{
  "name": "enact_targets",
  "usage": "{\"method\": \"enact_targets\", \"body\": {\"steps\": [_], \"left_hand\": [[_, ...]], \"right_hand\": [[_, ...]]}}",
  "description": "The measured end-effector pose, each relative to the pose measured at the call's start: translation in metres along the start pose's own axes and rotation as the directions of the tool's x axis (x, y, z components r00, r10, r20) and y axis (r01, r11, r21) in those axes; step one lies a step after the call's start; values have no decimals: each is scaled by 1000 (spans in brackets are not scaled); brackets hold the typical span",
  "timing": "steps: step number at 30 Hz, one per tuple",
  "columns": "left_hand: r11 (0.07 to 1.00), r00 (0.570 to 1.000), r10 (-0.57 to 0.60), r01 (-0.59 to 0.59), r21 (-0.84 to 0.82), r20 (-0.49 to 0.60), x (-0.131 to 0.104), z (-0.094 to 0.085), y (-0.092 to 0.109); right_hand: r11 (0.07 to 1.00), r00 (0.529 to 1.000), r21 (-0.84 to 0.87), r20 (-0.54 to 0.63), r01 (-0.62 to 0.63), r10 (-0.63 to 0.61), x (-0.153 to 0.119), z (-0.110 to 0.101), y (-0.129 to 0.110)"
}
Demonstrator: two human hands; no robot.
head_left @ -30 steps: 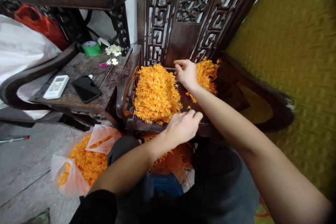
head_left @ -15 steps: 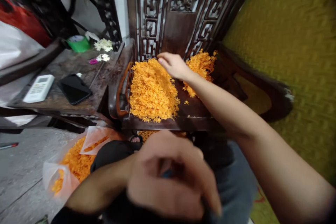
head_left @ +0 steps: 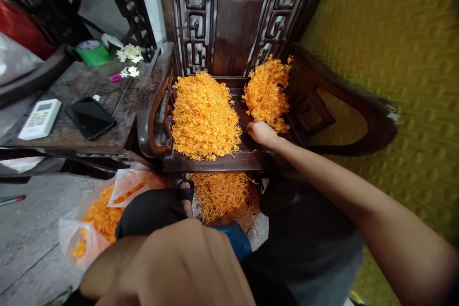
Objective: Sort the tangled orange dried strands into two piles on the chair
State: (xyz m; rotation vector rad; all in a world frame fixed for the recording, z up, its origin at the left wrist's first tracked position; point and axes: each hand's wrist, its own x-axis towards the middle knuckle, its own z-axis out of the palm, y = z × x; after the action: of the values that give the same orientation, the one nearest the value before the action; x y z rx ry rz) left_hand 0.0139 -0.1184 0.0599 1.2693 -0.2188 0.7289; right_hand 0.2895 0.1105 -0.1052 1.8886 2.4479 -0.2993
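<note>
Two heaps of small orange flowers rest on a dark wooden chair seat [head_left: 215,164]: a larger flower heap [head_left: 206,117] on the left and a smaller flower heap [head_left: 268,91] on the right. At the front edge of the smaller heap, my right hand [head_left: 262,134] is low over the seat, its fingers pinched together; whatever they hold is too small or hidden to make out. Close to the camera, my left hand [head_left: 186,267] is closed with its back toward me. Its curled fingers and anything inside them are hidden.
Below the seat are thin orange stems [head_left: 218,193] and a blue thing [head_left: 234,239]. A plastic bag of orange flowers [head_left: 102,215] stands on the floor. The side table holds a phone [head_left: 90,118], a remote control [head_left: 40,119] and green tape [head_left: 93,52]. Curved chair arms flank the seat.
My right hand has moved from behind the larger heap toward me and right, beside the smaller heap. The left hand has shifted left and turned, its finger gap now out of sight.
</note>
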Motion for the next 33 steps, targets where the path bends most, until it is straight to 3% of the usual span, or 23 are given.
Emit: {"method": "enact_targets", "body": {"steps": [4, 6, 8, 11, 13, 16, 19, 22, 24, 29, 33], "left_hand": [[999, 998, -43, 44, 31, -38, 12, -4, -2], [999, 999, -16, 18, 44, -48, 13, -4, 3], [999, 999, -11, 12, 34, -40, 11, -2, 9], [997, 994, -77, 77, -8, -76, 4, 2, 18], [993, 983, -119, 116, -30, -137, -1, 1, 20], [997, 939, -54, 34, -67, -341, -7, -4, 14], [993, 863, 37, -90, -82, -504, -11, -12, 5], [991, 854, 35, -97, -92, -518, -15, -19, -1], [992, 849, 8, -74, -103, -528, -16, -23, -5], [994, 778, -107, 86, -64, -619, -6, -39, -24], [932, 646, -230, 362, 27, -728, 20, -63, -49]], "right_hand": [[993, 969, 69, -235, 94, -75, 28, -43, -32], [954, 884, 157, -437, 255, -164, 46, -64, -59], [903, 812, 175, -527, 393, -251, 63, -78, -90], [885, 812, 130, -473, 448, -341, 81, -87, -127], [896, 833, 106, -430, 430, -349, 90, -85, -133], [958, 871, 131, -462, 256, -169, 95, -76, -99], [977, 909, 157, -371, -142, 192, 83, -65, -25], [948, 923, 171, -232, -270, 305, 63, -50, 45], [929, 909, 199, -223, -311, 352, 53, -37, 74], [836, 826, 384, -251, -393, 504, 49, -18, 97], [648, 721, 614, -177, -451, 670, 47, -20, 100]]}}
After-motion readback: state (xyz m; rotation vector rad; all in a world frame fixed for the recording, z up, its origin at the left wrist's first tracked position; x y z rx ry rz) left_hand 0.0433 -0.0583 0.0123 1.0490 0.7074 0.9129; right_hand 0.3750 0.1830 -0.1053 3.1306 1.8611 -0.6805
